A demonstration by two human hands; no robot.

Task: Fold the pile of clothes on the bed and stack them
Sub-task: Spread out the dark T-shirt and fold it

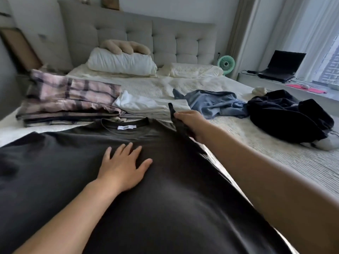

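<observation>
Left hand (pixel 122 169) spread flat on black T-shirt (pixel 165 208), right hand (pixel 190 123) pinching its shoulder; uneven pull could skew the fold

A big bed (pixel 275 158) with a cream, bumpy cover and a grey padded headboard holds all the clothes. A dark grey cotton T-shirt (pixel 165 198) lies spread flat on the near part of the bed. Behind it on the left sits a stack of folded pink and black checked clothes (pixel 69 99). Just beside that stack is a pile of folded white clothes (pixel 146 107). To the right lies a crumpled blue top (pixel 212 102), and next to it a heap of black clothes (pixel 288 116) with a grey sock (pixel 326 143) at its edge. Near the headboard rest a puffy white pillow (pixel 121 62) and a flat cream pillow (pixel 190 70).
</observation>
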